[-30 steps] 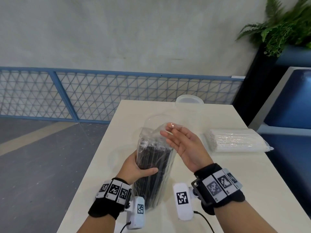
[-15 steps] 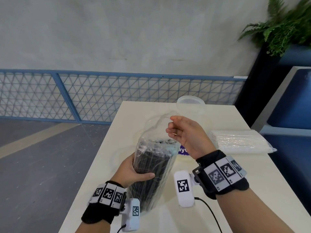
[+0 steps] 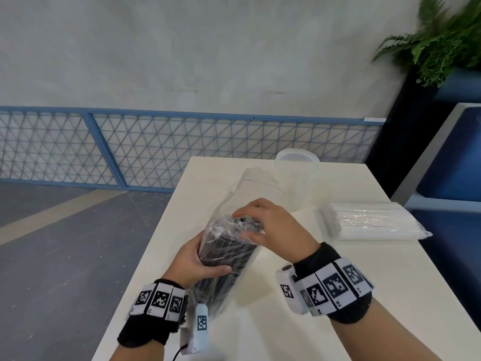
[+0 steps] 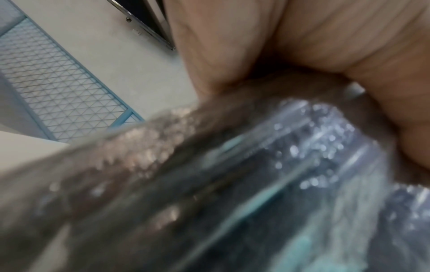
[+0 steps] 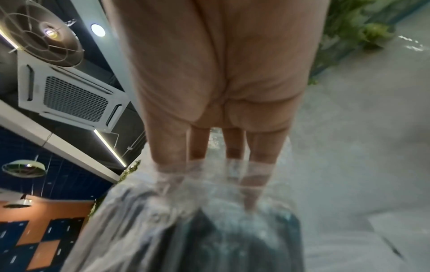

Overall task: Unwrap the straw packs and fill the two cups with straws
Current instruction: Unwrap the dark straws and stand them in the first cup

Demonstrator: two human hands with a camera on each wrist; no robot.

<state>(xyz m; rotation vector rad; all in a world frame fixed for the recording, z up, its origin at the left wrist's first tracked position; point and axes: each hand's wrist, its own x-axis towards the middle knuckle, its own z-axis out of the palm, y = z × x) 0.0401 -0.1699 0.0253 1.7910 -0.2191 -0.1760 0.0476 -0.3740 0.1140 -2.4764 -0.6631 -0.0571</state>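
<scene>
Left hand [image 3: 200, 259] grips the black straw pack [image 3: 226, 256]; right hand [image 3: 270, 225] seemingly clutches its unlabelled wrap.

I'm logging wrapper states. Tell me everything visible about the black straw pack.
The black straw pack is a fat bundle of black straws in clear, crinkled, shiny film. It is tilted, far end raised above the table. The left hand grips its middle; the right hand covers its upper end, fingers in the loose film.
</scene>
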